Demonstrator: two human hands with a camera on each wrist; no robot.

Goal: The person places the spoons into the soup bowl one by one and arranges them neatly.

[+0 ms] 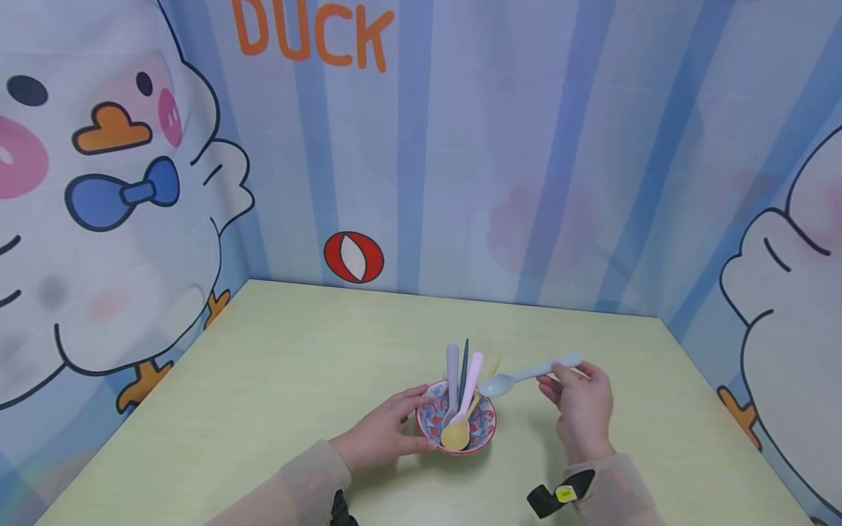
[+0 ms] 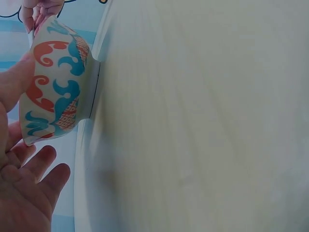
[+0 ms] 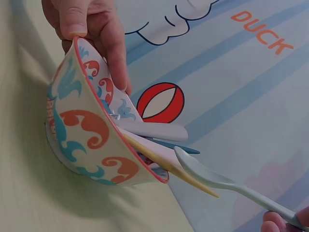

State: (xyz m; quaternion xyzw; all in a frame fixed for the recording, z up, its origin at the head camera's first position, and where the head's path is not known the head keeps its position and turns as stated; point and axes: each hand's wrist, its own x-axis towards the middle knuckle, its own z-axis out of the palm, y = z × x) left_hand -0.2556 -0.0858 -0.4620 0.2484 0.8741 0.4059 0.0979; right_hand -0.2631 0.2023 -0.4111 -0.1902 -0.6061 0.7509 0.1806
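Observation:
A patterned bowl (image 1: 488, 431) with a red rim stands on the table, its outside decorated in orange and blue (image 3: 87, 128). My left hand (image 1: 388, 431) holds it at the left side, the thumb at the near rim and fingers at the far rim. Inside lean a yellow spoon (image 1: 455, 437), a pink handle (image 1: 472, 376), a greyish-purple handle (image 1: 452, 369) and a thin dark blue handle (image 1: 464, 365); their lower ends are partly hidden. My right hand (image 1: 585, 405) pinches a pale blue spoon (image 1: 536, 371) by its handle, the spoon's head hovering beside the bowl's right rim.
The pale yellow table (image 1: 316, 343) extends around the bowl on all sides. Behind and beside it hangs a striped blue cloth (image 1: 473, 183) printed with ducks, a red ball and lettering. A black strap (image 1: 562, 493) sits on the right wrist.

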